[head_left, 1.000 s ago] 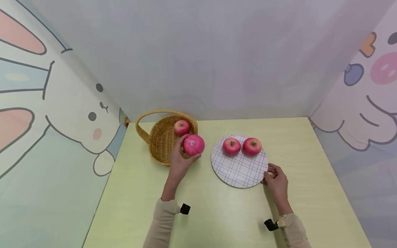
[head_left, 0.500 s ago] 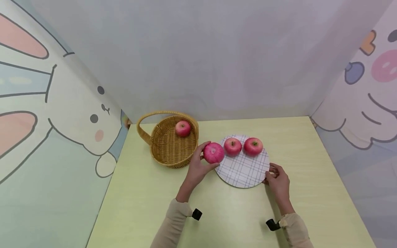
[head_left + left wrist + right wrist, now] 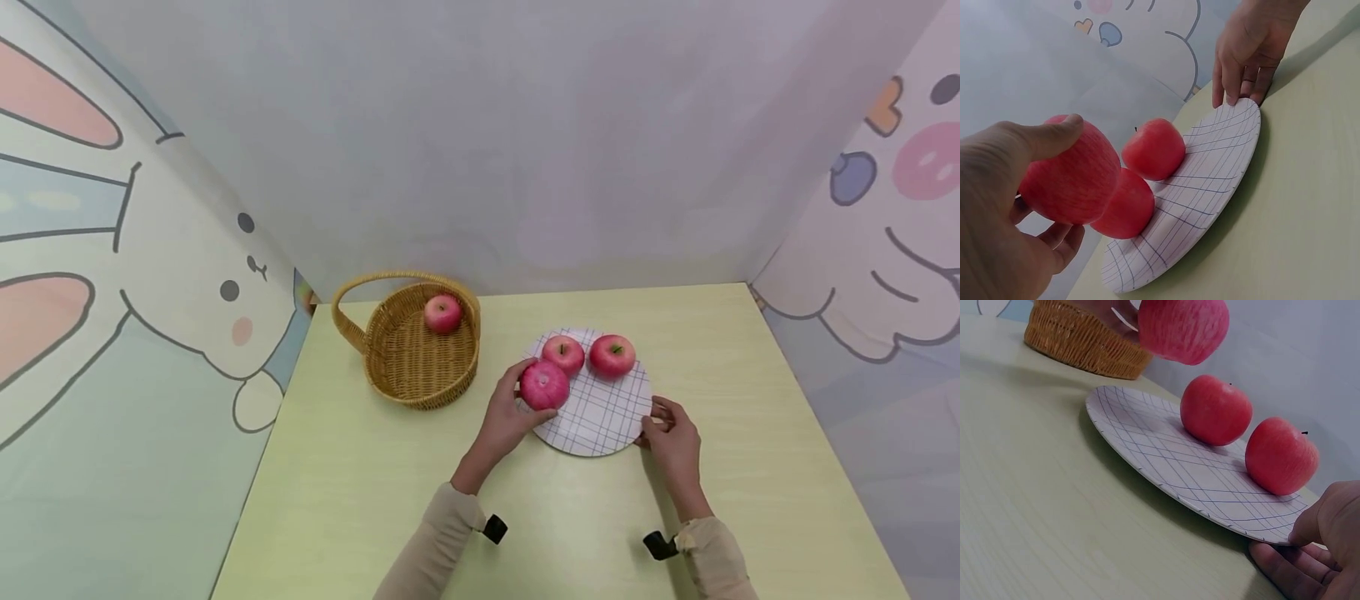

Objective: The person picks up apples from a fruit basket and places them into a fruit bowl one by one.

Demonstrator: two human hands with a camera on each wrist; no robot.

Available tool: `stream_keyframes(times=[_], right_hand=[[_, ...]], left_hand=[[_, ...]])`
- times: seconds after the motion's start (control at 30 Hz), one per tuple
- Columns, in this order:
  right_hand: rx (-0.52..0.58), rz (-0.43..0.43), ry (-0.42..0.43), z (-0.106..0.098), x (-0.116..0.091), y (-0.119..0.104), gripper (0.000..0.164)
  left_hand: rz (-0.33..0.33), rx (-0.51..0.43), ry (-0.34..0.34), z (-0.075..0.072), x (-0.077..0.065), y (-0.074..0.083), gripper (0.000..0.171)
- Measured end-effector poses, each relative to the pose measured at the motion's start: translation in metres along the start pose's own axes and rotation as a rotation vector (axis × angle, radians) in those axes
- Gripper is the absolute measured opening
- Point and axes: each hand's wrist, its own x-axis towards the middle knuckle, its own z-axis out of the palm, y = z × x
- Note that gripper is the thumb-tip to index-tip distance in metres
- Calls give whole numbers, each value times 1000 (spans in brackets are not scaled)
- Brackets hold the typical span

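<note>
While the left hand holds a first apple in the air above the left part of the checked plate, the step in hand seems to be the placing of this fruit on the plate. Its fingers are curled around the apple, the thumb on the near side. At the right of the plate, the right hand pinches the rim, thumb on top and other fingers below, probably steadying it. A second apple and a third apple sit toward the plate's far side, so the next move, I judge, calls for a gentle lowering onto the bare near part, without pushing these two. Left of the plate, and apart from it, stands a wicker basket with a fourth apple inside. Plate and basket rest on a pale, smooth bench. Beyond the plate rises a greyish backdrop; far to its left is a rabbit drawing, far to its right a pink-nosed figure.
</note>
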Motion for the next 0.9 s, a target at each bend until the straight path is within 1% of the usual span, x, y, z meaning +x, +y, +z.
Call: stream_keyframes(times=[0.1, 0.17, 0.23, 0.33, 0.47, 0.7, 0.83, 0.9], right_hand=[[2, 1, -10, 0, -1, 2, 54], [8, -6, -9, 0, 0, 3, 54], [18, -14, -1, 0, 0, 3, 53], [24, -16, 11, 1, 2, 3, 52], [22, -14, 5, 3, 2, 1, 53], [25, -12, -2, 3, 0, -2, 53], [18, -19, 3, -1, 0, 0, 53], [14, -21, 2, -2, 0, 1, 53]], left_hand=[[-15, 27, -15, 8, -1, 0, 87], [-15, 49, -29, 14, 0, 2, 87], [-5, 63, -46, 21, 3, 4, 86], [27, 66, -81, 31, 8, 7, 86], [55, 74, -117, 43, 11, 9, 88], [90, 107, -133, 64, 16, 8, 86], [91, 134, -155, 76, 17, 7, 84], [82, 142, -168, 82, 17, 7, 84]])
